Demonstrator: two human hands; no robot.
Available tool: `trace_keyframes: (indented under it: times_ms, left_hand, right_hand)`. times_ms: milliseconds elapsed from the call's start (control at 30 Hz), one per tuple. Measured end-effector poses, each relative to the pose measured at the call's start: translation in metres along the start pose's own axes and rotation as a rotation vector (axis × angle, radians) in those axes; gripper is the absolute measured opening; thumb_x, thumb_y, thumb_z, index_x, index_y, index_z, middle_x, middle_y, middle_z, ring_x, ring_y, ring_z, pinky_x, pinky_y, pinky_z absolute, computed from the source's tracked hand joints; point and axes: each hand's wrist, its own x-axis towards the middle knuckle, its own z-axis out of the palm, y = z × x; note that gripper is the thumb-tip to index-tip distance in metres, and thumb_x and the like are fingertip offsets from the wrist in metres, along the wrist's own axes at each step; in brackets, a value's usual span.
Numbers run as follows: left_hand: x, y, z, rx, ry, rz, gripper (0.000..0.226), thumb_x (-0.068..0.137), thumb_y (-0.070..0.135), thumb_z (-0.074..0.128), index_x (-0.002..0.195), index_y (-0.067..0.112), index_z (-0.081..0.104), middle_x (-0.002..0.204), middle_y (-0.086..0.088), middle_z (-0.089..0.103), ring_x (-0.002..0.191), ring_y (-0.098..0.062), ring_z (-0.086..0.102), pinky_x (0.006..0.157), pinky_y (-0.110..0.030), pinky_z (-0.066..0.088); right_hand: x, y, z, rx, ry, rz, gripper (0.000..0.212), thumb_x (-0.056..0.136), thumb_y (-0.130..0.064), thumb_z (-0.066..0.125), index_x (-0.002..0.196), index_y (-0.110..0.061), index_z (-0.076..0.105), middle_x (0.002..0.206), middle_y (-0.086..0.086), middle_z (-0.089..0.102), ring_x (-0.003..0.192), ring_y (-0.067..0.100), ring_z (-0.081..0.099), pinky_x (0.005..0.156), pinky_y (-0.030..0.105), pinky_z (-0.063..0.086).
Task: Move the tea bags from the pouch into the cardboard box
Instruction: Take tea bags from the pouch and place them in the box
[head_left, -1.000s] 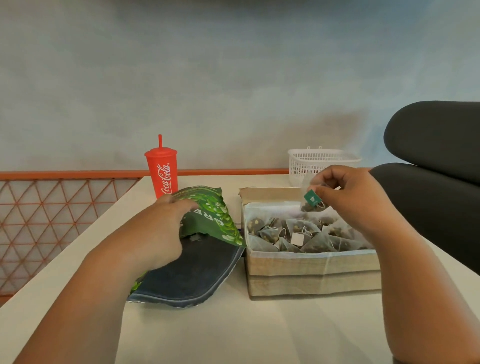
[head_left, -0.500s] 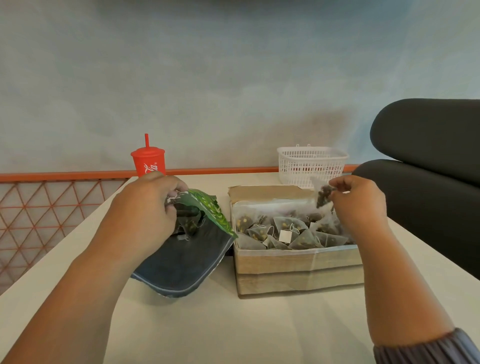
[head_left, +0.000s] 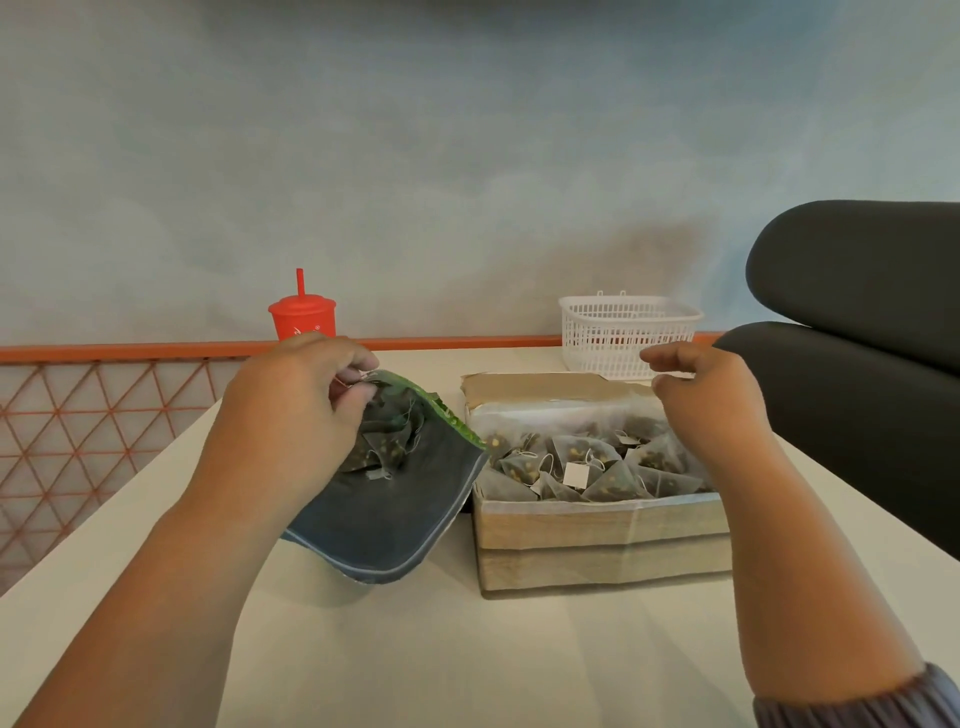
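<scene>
1. I see my left hand (head_left: 291, 410) with its fingers curled at the mouth of the pouch (head_left: 395, 525), pinching the green upper lip and holding it open.
2. The pouch lies tilted under that hand, its mouth facing the right hand; tea bags (head_left: 382, 447) with loose strings sit inside.
3. My right hand (head_left: 698, 395) hangs above the far right corner of the cardboard box (head_left: 597, 540), fingers loosely bent, holding nothing.
4. The box stands between the hands, nearer the right one, its near left corner touching or just beside the pouch's edge. It is open on top and filled with more pyramid bags.
5. Its torn rear flap stands up beyond the right hand's fingers.
6. The white basket (head_left: 623, 332) sits just beyond the right hand; the red cup (head_left: 302, 317) is beyond the left.
7. A dark seat (head_left: 857, 374) lies close outside the right forearm.
8. Bare table (head_left: 467, 654) lies between my forearms.
</scene>
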Motion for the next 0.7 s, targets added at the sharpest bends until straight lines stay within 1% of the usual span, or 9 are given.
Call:
trace_keyframes:
  times_ms: [33, 67, 133, 267, 367, 467, 533, 633, 700]
  left_hand:
    - [0.000, 0.001, -0.001, -0.003, 0.024, -0.002, 0.016, 0.077, 0.005, 0.071, 0.090, 0.013, 0.071, 0.080, 0.007, 0.056, 0.070, -0.011, 0.053, 0.061, -0.010, 0.035]
    - [0.000, 0.002, -0.002, -0.004, 0.044, -0.004, 0.015, 0.077, 0.007, 0.071, 0.091, 0.012, 0.071, 0.080, 0.007, 0.056, 0.071, -0.010, 0.052, 0.061, -0.009, 0.034]
    - [0.000, 0.004, -0.004, -0.012, 0.065, -0.013, 0.014, 0.078, 0.010, 0.071, 0.092, 0.012, 0.071, 0.081, 0.008, 0.055, 0.072, -0.008, 0.052, 0.061, -0.009, 0.033]
    - [-0.001, 0.006, -0.004, -0.019, 0.062, -0.009, 0.014, 0.078, 0.010, 0.071, 0.092, 0.013, 0.071, 0.080, 0.007, 0.057, 0.071, -0.006, 0.051, 0.062, -0.007, 0.031]
    - [-0.001, 0.007, -0.003, -0.021, 0.045, -0.011, 0.014, 0.078, 0.010, 0.070, 0.092, 0.014, 0.071, 0.083, 0.004, 0.062, 0.073, -0.010, 0.054, 0.063, -0.008, 0.032]
    - [-0.001, 0.006, -0.003, -0.016, 0.038, -0.007, 0.013, 0.079, 0.011, 0.070, 0.091, 0.016, 0.071, 0.083, 0.006, 0.061, 0.075, -0.010, 0.055, 0.063, -0.009, 0.033]
    - [-0.001, 0.005, -0.003, -0.009, 0.036, -0.006, 0.013, 0.079, 0.011, 0.070, 0.091, 0.017, 0.071, 0.082, 0.007, 0.060, 0.075, -0.010, 0.054, 0.063, -0.008, 0.033]
    - [-0.001, 0.004, -0.002, -0.007, 0.031, 0.002, 0.013, 0.078, 0.011, 0.070, 0.090, 0.017, 0.071, 0.080, 0.008, 0.058, 0.073, -0.011, 0.055, 0.063, -0.009, 0.034]
    - [-0.001, 0.004, -0.001, -0.011, 0.022, 0.008, 0.013, 0.078, 0.010, 0.071, 0.090, 0.016, 0.071, 0.079, 0.008, 0.058, 0.072, -0.011, 0.055, 0.063, -0.010, 0.035]
  right_hand:
    - [0.000, -0.001, 0.002, -0.025, -0.018, -0.022, 0.035, 0.089, -0.002, 0.047, 0.113, -0.022, 0.062, 0.123, -0.001, 0.059, 0.069, 0.010, 0.050, 0.061, 0.021, 0.041]
    - [0.000, -0.002, 0.003, -0.064, -0.034, -0.036, 0.034, 0.088, -0.003, 0.047, 0.113, -0.022, 0.062, 0.125, -0.001, 0.058, 0.075, 0.012, 0.054, 0.066, 0.022, 0.045]
    - [0.001, 0.001, 0.005, -0.163, -0.074, -0.023, 0.031, 0.090, -0.008, 0.049, 0.115, -0.021, 0.060, 0.131, 0.002, 0.055, 0.097, 0.018, 0.056, 0.079, 0.029, 0.046]
    - [0.003, 0.019, 0.010, -0.424, -0.265, 0.053, 0.029, 0.091, -0.021, 0.046, 0.116, -0.025, 0.059, 0.126, 0.004, 0.056, 0.102, 0.025, 0.055, 0.092, 0.044, 0.047]
    - [0.002, 0.026, 0.016, -0.564, -0.407, 0.042, 0.031, 0.091, -0.025, 0.041, 0.116, -0.027, 0.060, 0.121, 0.004, 0.057, 0.103, 0.025, 0.053, 0.094, 0.046, 0.044]
    - [0.002, 0.025, 0.021, -0.677, -0.485, 0.023, 0.036, 0.093, -0.027, 0.036, 0.124, -0.026, 0.054, 0.127, 0.005, 0.051, 0.114, 0.028, 0.049, 0.099, 0.048, 0.040]
    - [0.002, 0.027, 0.024, -0.715, -0.502, 0.052, 0.034, 0.093, -0.026, 0.037, 0.123, -0.022, 0.053, 0.124, 0.004, 0.055, 0.111, 0.026, 0.051, 0.098, 0.044, 0.041]
    - [0.003, 0.029, 0.025, -0.677, -0.493, 0.090, 0.026, 0.093, -0.024, 0.042, 0.111, -0.016, 0.059, 0.102, 0.003, 0.062, 0.095, 0.022, 0.056, 0.092, 0.039, 0.045]
    - [0.003, 0.027, 0.023, -0.601, -0.481, 0.062, 0.023, 0.092, -0.019, 0.043, 0.106, -0.013, 0.060, 0.090, 0.002, 0.061, 0.088, 0.020, 0.057, 0.082, 0.034, 0.047]
